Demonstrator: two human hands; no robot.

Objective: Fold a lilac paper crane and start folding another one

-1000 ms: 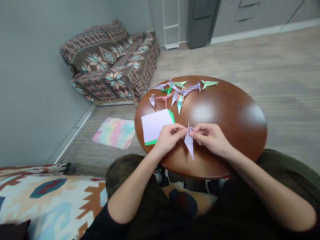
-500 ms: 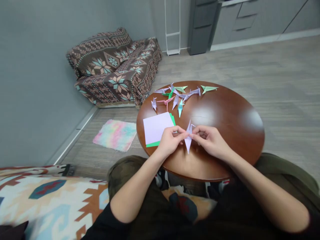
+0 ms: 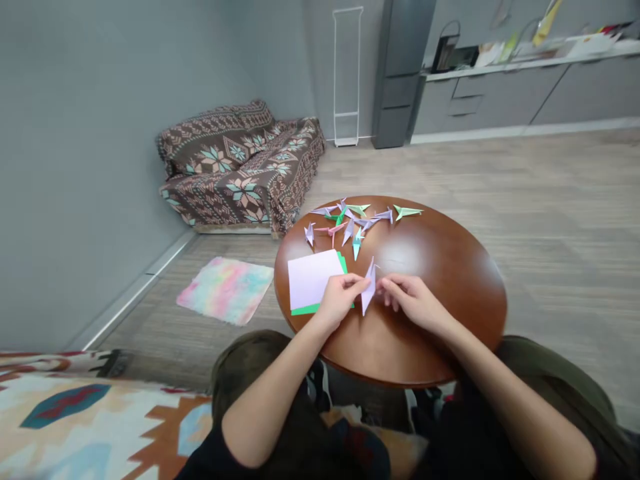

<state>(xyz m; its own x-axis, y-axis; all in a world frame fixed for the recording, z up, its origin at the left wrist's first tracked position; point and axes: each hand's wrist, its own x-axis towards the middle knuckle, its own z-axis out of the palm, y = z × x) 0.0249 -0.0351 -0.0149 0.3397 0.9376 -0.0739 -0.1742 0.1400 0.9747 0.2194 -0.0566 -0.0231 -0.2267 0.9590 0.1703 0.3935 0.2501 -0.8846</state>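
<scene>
A lilac folded paper crane (image 3: 369, 289) stands between my two hands over the round brown table (image 3: 450, 280). My left hand (image 3: 340, 300) pinches its left side with closed fingers. My right hand (image 3: 411, 300) has its fingers curled and pinched at the crane's right side. Just left of my left hand lies a small stack of square sheets (image 3: 314, 280), lilac on top and green below. Several finished paper cranes (image 3: 357, 220) in lilac, green, pink and blue lie at the table's far edge.
A patterned brown sofa (image 3: 240, 167) stands against the grey wall at the back left. A pastel mat (image 3: 226, 290) lies on the floor beside the table. A patterned rug (image 3: 90, 413) is at the lower left. Grey cabinets (image 3: 500, 93) line the far wall.
The camera has tilted up, so the table and hands sit lower in view. The crane has turned more upright between my hands, which stay pinched on it.
</scene>
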